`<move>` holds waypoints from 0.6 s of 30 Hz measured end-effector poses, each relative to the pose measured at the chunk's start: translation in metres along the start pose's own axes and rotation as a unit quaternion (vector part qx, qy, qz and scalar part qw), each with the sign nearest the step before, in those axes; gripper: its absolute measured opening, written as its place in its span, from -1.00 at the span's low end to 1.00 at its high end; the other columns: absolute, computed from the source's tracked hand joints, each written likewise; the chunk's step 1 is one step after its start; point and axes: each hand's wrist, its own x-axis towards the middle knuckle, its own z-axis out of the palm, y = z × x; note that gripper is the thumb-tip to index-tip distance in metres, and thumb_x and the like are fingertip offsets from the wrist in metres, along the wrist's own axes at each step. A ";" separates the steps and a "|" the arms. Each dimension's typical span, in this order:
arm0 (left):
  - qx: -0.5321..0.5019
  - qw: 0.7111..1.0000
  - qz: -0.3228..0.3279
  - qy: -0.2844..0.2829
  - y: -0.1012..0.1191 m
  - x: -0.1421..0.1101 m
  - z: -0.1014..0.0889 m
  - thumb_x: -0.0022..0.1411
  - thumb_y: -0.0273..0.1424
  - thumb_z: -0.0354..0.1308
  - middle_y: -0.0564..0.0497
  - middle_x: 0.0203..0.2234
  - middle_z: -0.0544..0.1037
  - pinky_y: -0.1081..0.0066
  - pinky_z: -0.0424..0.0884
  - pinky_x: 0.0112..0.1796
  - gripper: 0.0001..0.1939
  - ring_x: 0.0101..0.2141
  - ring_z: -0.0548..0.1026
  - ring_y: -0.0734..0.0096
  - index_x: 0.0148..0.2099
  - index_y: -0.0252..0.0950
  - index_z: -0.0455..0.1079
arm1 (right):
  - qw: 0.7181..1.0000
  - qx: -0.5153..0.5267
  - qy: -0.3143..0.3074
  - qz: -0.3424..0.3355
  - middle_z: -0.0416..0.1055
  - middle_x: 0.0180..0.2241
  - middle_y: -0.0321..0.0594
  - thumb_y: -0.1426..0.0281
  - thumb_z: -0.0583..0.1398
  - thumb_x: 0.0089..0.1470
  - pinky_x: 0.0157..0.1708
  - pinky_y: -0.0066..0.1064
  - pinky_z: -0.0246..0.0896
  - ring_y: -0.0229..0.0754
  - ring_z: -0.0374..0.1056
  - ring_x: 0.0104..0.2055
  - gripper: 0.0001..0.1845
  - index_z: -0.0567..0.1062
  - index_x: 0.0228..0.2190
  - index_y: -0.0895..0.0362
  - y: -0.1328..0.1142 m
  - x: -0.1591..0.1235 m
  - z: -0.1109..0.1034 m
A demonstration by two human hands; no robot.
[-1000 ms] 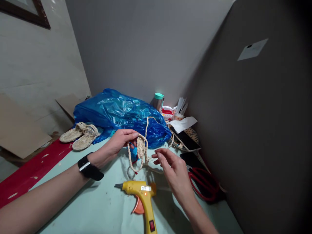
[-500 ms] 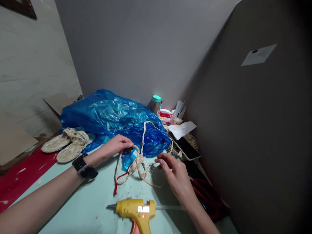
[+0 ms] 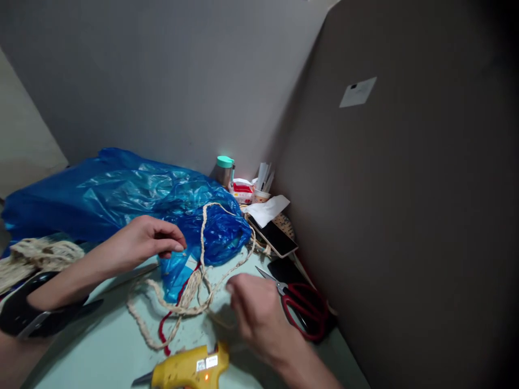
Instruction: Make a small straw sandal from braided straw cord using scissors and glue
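Note:
A braided straw rope (image 3: 178, 309) lies in loose loops on the pale green table (image 3: 101, 346), with one strand rising over the blue plastic bag (image 3: 121, 192). A red cord (image 3: 165, 326) runs among the loops. My left hand (image 3: 140, 244) hovers just left of the rope at the bag's edge, thumb and fingertips pinched together; what they pinch, if anything, is too small to see. My right hand (image 3: 259, 316) is low over the table between the rope and the red scissors (image 3: 302, 308). It is blurred and shows only its back, with the fingers curled under.
A yellow glue gun (image 3: 188, 370), its light on, lies at the near edge. Woven straw sandals (image 3: 36, 255) sit at the far left. A phone (image 3: 278, 237), a tissue (image 3: 267, 208) and a teal-lidded cup (image 3: 224, 170) crowd the corner. A dark panel (image 3: 405, 216) walls the right side.
The view has swung right. My left hand has lowered the woven rope piece onto the table, and it now lies spread out. My right hand has dropped down and nearer, toward the scissors.

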 end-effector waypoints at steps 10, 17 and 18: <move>-0.112 0.990 -0.078 0.024 0.038 -0.004 0.022 0.00 -0.46 0.28 -0.10 -0.62 0.58 0.40 0.41 -0.51 -0.85 -0.59 0.51 0.25 -0.33 -0.39 0.61 | 0.973 -0.085 -0.151 -0.150 0.37 -0.57 -0.39 0.41 0.12 0.12 -0.60 -0.39 -0.04 -0.28 0.21 -0.57 -0.91 0.36 -0.42 0.12 -0.015 -0.008 0.013; -0.173 0.983 -0.050 -0.029 0.041 -0.013 0.048 0.04 -0.24 0.28 0.03 -0.71 0.50 0.47 0.31 -0.64 -0.67 -0.72 0.41 0.36 -0.16 -0.29 0.54 | 0.972 -0.100 -0.160 -0.142 0.38 -0.55 -0.39 0.45 0.15 0.07 -0.62 -0.40 -0.11 -0.28 0.25 -0.57 -0.95 0.34 -0.42 0.12 -0.011 -0.007 0.011; -0.180 0.982 -0.053 -0.030 0.042 -0.015 0.051 0.09 -0.24 0.25 0.07 -0.75 0.45 0.51 0.26 -0.67 -0.67 -0.75 0.35 0.42 -0.12 -0.27 0.53 | 0.972 -0.104 -0.154 -0.142 0.38 -0.55 -0.39 0.45 0.14 0.08 -0.61 -0.40 -0.12 -0.28 0.25 -0.57 -0.94 0.33 -0.42 0.12 -0.010 -0.008 0.011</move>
